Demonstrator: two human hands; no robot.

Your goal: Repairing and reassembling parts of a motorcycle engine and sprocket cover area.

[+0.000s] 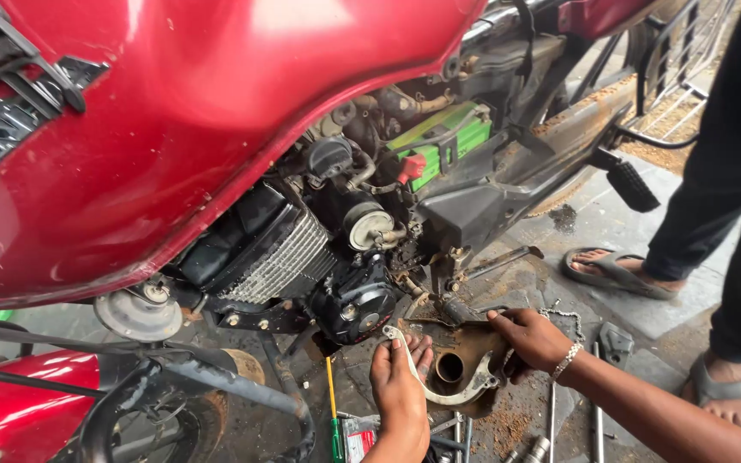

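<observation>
While the left hand (400,386) pinches a curved pale gasket (439,390), the right hand (532,337) grips the rusty, grimy engine cover (466,356) near the finned cylinder (289,257).

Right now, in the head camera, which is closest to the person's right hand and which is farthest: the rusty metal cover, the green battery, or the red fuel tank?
From the right hand:
1. Rusty metal cover, touching it, low in the middle.
2. Green battery, higher up, behind the engine.
3. Red fuel tank, farthest, upper left.

We see engine (349,296) crowding above cover (460,364); footpeg (632,184), bystander's sandalled foot (615,270) block right; floor tools (551,420) clutter below.
</observation>
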